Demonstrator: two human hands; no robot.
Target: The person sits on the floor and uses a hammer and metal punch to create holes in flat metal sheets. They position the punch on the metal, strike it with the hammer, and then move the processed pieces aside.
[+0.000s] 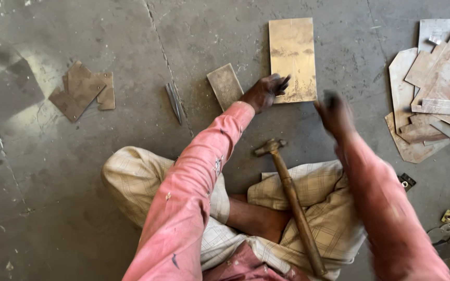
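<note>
Head view: hands at a brass-coloured plate on the floor

The left hand (266, 91) is pressed, fingers bent, on the near-left edge of the rectangular metal plate (292, 58). The right hand (333, 112) is blurred just near-right of it; its grip cannot be told. A hammer (291, 200) lies across the lap.

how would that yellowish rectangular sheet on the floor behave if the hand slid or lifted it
The yellowish sheet looks like thin flat metal, so probably stiff and light. Lying flush on the concrete floor, it would likely slide rather than roll, and be awkward to lift by an edge. The left hand touches its lower corner.
</note>
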